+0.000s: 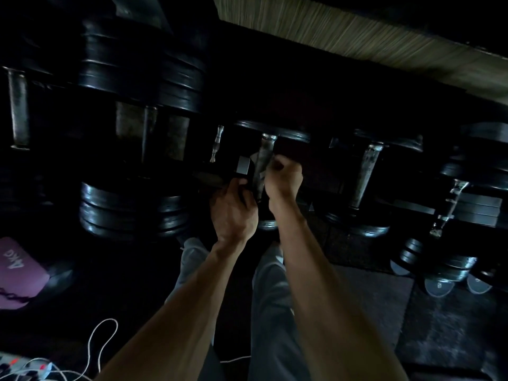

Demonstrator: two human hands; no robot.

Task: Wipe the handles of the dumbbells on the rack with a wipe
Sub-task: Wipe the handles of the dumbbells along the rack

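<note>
The scene is very dark, so I go by what catches light. My left hand (233,207) grips a small dark pack (243,169) with a pale flap raised at its top, held just in front of the rack (316,174). My right hand (283,178) is curled tight, fingers pinching a thin pale wipe (259,171) that hangs between the pack and the metal handle (268,151) of the dumbbell directly ahead; I cannot tell whether the wipe touches that handle. More dumbbells sit on the rack: a large one (137,119) to the left, and another handle (367,174) to the right. On the floor lie a purple mat (19,273) and a white cable (96,345).
</note>
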